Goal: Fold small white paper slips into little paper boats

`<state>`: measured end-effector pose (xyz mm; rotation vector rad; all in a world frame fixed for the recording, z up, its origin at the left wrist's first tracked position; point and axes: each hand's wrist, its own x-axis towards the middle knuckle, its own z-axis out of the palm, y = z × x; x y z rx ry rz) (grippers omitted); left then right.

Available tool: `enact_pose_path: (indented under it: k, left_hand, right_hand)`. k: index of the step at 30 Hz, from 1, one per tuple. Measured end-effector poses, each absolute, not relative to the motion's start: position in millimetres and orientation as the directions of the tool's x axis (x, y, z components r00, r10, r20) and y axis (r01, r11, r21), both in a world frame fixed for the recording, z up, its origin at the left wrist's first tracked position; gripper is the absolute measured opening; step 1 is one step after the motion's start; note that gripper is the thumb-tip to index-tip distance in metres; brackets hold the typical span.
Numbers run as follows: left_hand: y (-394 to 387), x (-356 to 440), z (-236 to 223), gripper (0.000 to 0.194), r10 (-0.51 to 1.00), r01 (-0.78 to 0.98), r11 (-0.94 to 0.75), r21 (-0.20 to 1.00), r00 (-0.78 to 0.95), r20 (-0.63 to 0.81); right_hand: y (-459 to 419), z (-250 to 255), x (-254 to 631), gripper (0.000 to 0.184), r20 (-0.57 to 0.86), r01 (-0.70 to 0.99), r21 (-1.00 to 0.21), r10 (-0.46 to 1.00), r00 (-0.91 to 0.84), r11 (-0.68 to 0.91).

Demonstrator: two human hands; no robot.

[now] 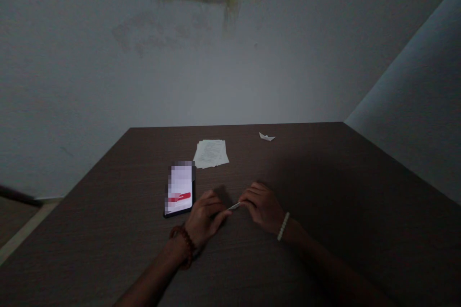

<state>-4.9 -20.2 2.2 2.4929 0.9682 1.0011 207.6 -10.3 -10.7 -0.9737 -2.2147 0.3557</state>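
Note:
Both hands rest on a dark wooden table (324,192) near its middle. My left hand (205,218), with a brown bead bracelet at the wrist, and my right hand (262,207), with a white bead bracelet, have their fingers closed together on a small folded piece of white paper (235,206) that shows only as a thin strip between them. A phone (179,189) with a lit screen lies just left of my left hand.
A small stack of white paper sheets (211,153) lies beyond the phone. A small folded paper boat (267,137) sits near the table's far edge. Pale walls stand behind and to the right of the table.

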Motion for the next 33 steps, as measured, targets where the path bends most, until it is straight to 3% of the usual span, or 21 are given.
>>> enact_pose_path:
  k: [8,16,21,23,26,33]
  left_hand:
    - [-17.4,-9.1,-2.2,0.025,0.708,0.458,-0.698,0.550,0.552,0.440]
    - [-19.3,-9.8,-0.9,0.019,0.837,0.542,-0.523,0.658,0.474,0.275]
    - [-20.3,-9.2,-2.1,0.033,0.814,0.587,-0.578,0.567,0.466,0.346]
    - [-19.1,-8.9,-4.2,0.029,0.796,0.599,-0.605,0.525,0.480,0.370]
    - [-17.2,-8.6,-6.2,0.020,0.794,0.610,-0.607,0.509,0.496,0.352]
    - [-18.3,-6.4,-1.0,0.020,0.820,0.646,-0.571,0.507,0.473,0.322]
  right_hand:
    - [-7.2,-5.9,210.0,0.017,0.505,0.490,-0.541,0.730,-0.460,0.683]
    - [-3.4,-12.1,215.3,0.010,0.433,0.510,-0.620,0.802,-0.411,0.596]
    - [-6.0,-13.1,212.3,0.011,0.338,0.541,-0.700,0.883,-0.325,0.467]
    - [-7.5,-11.3,211.3,0.011,0.313,0.546,-0.709,0.893,-0.324,0.446]
    - [-9.0,-7.8,210.4,0.012,0.303,0.536,-0.710,0.885,-0.353,0.456]
    - [-9.2,-5.0,210.0,0.020,0.340,0.533,-0.650,0.835,-0.433,0.542]
